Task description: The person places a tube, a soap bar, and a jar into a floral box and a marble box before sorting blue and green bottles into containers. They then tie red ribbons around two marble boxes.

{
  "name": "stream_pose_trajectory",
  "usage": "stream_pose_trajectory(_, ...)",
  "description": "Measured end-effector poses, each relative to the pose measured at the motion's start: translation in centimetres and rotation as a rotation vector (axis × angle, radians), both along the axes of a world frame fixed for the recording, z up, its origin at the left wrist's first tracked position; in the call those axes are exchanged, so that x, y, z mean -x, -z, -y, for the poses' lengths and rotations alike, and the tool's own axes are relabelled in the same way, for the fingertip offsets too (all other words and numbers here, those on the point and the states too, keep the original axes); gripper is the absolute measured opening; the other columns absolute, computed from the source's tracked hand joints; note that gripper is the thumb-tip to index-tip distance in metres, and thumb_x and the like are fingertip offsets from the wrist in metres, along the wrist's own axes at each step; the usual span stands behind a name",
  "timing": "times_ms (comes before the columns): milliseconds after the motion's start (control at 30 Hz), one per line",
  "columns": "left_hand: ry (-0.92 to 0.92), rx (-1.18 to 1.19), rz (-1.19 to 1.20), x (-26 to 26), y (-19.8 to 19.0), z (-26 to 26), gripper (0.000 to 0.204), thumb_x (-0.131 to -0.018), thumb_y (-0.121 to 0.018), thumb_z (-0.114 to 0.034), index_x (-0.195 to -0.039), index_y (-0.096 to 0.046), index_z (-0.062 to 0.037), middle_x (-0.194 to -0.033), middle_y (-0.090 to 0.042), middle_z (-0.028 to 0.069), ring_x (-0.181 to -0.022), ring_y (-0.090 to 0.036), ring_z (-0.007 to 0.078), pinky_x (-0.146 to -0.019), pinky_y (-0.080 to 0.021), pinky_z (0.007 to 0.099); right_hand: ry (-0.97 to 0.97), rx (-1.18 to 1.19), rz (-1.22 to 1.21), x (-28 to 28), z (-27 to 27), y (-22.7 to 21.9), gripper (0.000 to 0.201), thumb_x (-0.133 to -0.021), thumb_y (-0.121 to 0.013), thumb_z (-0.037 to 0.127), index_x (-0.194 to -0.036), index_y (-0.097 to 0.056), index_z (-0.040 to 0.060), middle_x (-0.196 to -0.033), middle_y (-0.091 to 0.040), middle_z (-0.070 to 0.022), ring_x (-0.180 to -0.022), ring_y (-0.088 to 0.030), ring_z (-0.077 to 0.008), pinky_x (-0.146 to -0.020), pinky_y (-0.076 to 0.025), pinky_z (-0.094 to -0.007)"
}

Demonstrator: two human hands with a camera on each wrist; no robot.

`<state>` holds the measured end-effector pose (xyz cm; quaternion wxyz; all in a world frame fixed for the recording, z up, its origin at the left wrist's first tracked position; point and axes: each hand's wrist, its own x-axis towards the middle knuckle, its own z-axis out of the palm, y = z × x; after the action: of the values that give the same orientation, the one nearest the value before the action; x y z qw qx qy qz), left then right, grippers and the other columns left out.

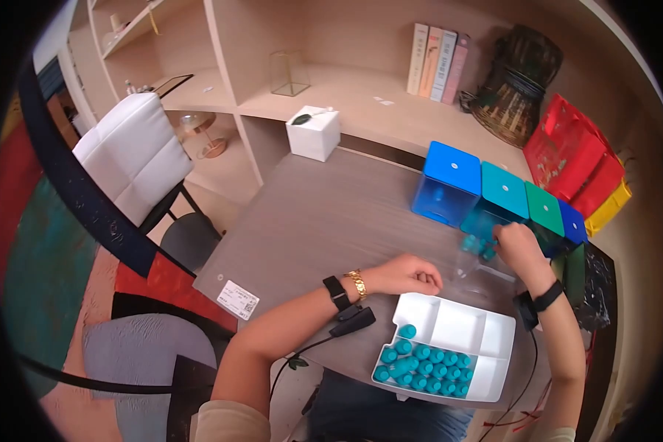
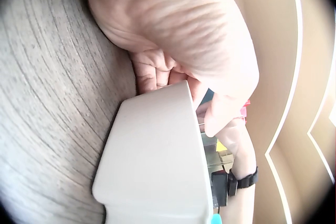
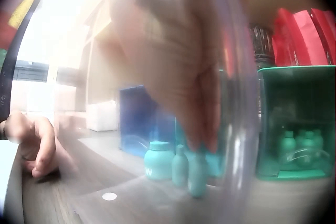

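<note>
One bottle [image 3: 198, 181], pinched by the right hand [image 1: 521, 252], might have toppled close neighbours [image 3: 180, 167] if bumped; the left hand [image 1: 401, 277] lay relaxed, empty.

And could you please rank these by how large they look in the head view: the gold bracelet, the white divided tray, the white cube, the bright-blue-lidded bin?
1. White divided tray
2. Bright-blue-lidded bin
3. White cube
4. Gold bracelet
</note>
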<state>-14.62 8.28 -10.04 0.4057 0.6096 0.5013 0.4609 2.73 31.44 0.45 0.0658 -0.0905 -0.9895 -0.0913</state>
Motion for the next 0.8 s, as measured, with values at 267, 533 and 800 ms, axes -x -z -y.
stream_pose_trajectory(267,0.003,0.019,-0.009,-0.1,-0.3,0.1,0.022,-0.095,-0.073,-0.022,-0.111,-0.074,-0.0063,-0.094,-0.070,0.0009,-0.080,-0.060,0.0041,-0.069,-0.048,0.0214,-0.086,0.080,-0.051,0.5,-0.4,0.3,0.007,-0.074,-0.064,-0.003,-0.080,-0.065,-0.0003,-0.077,-0.065,-0.0245,-0.080,-0.067,-0.0431,-0.071,-0.054,-0.0508)
stream_pose_trajectory(533,-0.012,0.111,-0.032,-0.1,-1.0,0.5,0.022,-0.095,-0.071,-0.020,-0.113,-0.074,-0.0074,-0.099,-0.071,-0.0001,-0.083,-0.062,0.0050,-0.071,-0.049,0.0219,-0.015,0.137,-0.063,0.2,-0.5,0.2,0.009,-0.078,-0.070,-0.001,-0.087,-0.068,-0.0009,-0.082,-0.068,-0.0230,-0.083,-0.067,-0.0423,-0.073,-0.054,-0.0485)
stream_pose_trajectory(800,-0.019,0.093,-0.063,0.0,-1.0,0.5,0.022,-0.094,-0.071,-0.015,-0.114,-0.074,-0.0071,-0.100,-0.071,0.0002,-0.084,-0.063,0.0049,-0.072,-0.050,0.0216,-0.033,0.249,-0.318,-2.2,3.6,-4.6,0.011,-0.081,-0.067,0.002,-0.092,-0.071,0.0012,-0.084,-0.070,-0.0182,-0.081,-0.069,-0.0372,-0.071,-0.055,-0.0452)
